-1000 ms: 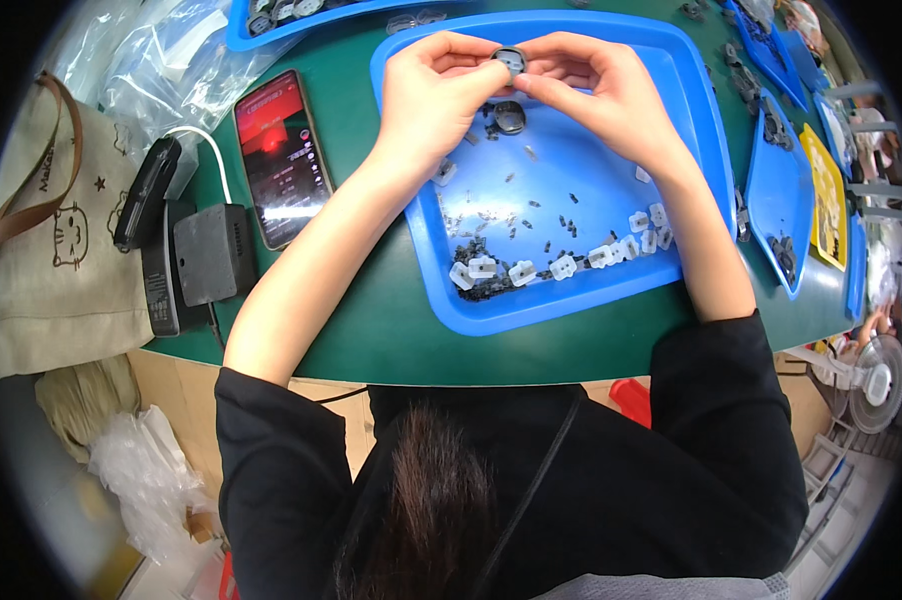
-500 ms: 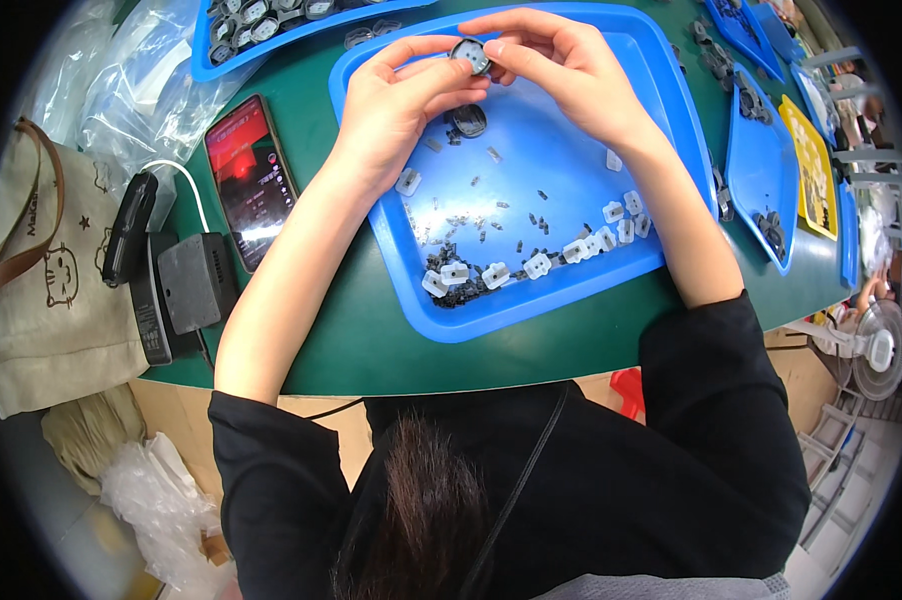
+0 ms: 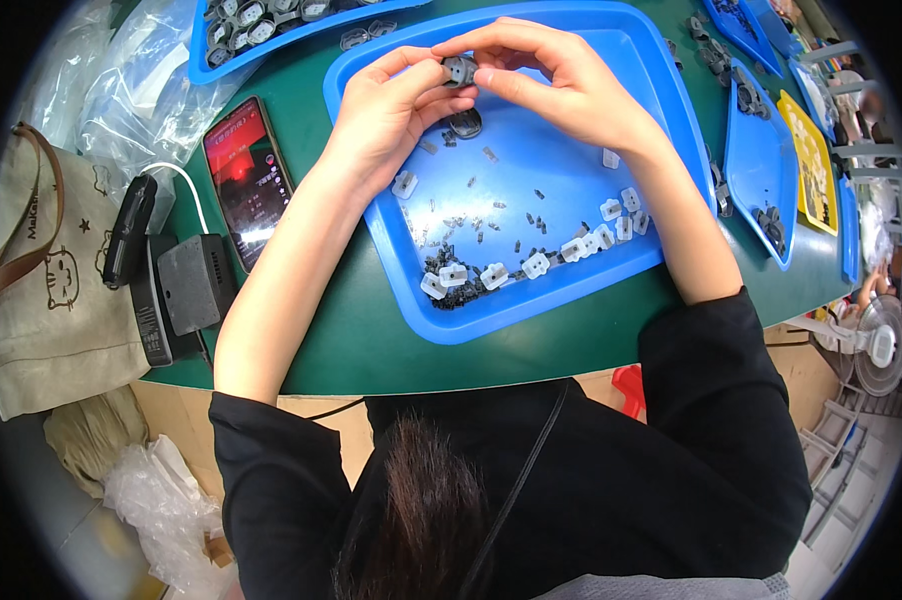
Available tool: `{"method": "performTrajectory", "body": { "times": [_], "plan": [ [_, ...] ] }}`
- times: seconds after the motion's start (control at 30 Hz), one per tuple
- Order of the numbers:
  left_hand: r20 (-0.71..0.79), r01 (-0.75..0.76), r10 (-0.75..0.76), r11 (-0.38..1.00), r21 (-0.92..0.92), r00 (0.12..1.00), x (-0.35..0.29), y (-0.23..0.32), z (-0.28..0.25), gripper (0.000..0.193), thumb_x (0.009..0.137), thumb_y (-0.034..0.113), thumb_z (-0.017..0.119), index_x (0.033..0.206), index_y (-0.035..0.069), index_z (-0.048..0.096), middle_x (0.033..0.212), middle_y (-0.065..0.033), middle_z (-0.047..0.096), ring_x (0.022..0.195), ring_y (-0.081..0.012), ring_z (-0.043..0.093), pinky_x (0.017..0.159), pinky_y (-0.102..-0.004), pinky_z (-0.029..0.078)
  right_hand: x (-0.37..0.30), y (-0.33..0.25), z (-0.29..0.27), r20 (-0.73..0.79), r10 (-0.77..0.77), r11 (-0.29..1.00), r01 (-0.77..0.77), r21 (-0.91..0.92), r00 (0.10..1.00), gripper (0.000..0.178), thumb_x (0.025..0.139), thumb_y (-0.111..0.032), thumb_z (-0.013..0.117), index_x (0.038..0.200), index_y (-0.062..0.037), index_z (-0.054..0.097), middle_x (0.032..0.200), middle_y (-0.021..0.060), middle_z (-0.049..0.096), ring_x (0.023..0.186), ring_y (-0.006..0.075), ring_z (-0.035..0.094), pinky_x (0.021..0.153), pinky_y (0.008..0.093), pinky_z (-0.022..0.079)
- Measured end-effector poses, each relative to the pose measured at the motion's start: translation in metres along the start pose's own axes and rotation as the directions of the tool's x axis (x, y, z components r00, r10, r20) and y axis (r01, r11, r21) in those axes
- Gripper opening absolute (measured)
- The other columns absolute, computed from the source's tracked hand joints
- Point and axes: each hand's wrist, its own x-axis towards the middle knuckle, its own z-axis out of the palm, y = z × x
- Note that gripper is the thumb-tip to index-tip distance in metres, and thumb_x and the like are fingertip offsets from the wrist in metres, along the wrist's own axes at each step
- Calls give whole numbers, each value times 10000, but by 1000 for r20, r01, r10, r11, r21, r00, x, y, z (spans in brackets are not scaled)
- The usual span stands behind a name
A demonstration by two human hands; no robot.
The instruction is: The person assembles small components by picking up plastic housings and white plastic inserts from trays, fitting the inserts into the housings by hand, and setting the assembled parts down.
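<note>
Over the far part of a blue tray (image 3: 686, 140), my left hand (image 3: 391, 105) pinches a small grey plastic housing (image 3: 459, 71) between thumb and fingers. My right hand (image 3: 571, 90) meets it from the other side, its thumb against the housing and its index finger arched across the top. The fingers partly cover the housing. Below them a dark rounded housing (image 3: 465, 124) lies in the tray. Translucent white plastic pieces (image 3: 536, 265) line the near and right sides. Tiny black parts (image 3: 461, 293) are heaped in the near left corner, with several scattered across the bottom.
Left of the tray lie a phone (image 3: 248, 180) with a lit screen, black boxes (image 3: 196, 285) with a white cable, and a cloth bag (image 3: 66, 300). Another tray (image 3: 206, 60) of grey housings stands at the far left. More blue trays (image 3: 761, 170) and a yellow tray (image 3: 809, 165) stand right.
The housing has shifted slightly left and down and has been turned, so a different side shows. My right index finger has moved left over it.
</note>
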Motion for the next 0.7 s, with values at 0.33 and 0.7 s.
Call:
{"method": "performTrajectory", "body": {
  "times": [0.33, 0.7],
  "plan": [
    [309, 108, -105, 994, 7, 945, 0, 5, 5, 486, 979, 349, 365, 1168, -76, 506, 1079, -244, 608, 981, -298, 619, 889, -351, 487, 7, 10, 3, -67, 210, 917, -173, 360, 975, 186, 856, -227, 624, 920, -55, 651, 829, 31, 633, 779, 91, 591, 710, 231, 466],
    [289, 174, -124, 972, -155, 949, 5, 2, -4, 445, 977, 374, 373, 1103, -20, 537, 1003, -188, 633, 962, -277, 619, 861, -358, 489, 7, -4, 1, -155, -227, 957, 191, -218, 962, 146, 835, -157, 582, 931, -68, 648, 902, 82, 580, 850, 219, 594, 747, 294, 471]
  ]
}}
